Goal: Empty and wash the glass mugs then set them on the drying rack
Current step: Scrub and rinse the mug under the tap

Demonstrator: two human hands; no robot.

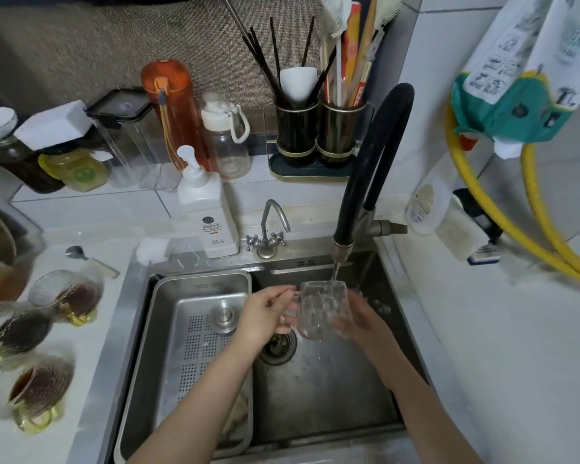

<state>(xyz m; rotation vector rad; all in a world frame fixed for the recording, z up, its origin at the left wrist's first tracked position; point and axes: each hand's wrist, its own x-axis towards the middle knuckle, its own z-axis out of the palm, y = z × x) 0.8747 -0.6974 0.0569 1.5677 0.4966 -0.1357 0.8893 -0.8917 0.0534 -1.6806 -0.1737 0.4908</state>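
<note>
While water runs from the black faucet (375, 169) into the sink (332, 396), gripping a clear glass mug (325, 309) over the drain (277, 346), left hand (265, 316) curled at the handle, right hand (362, 321) cupping its far side, three dark-filled mugs (37, 349) waiting on the counter beside the perforated drying tray (195, 346)

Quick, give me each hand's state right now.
Left hand: grip closed on the handle of the clear ribbed glass mug.
Right hand: fingers curled round the same mug's side.

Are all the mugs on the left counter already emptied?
No, the three glass mugs on the left counter hold dark liquid; only the mug under the faucet looks empty.
</note>
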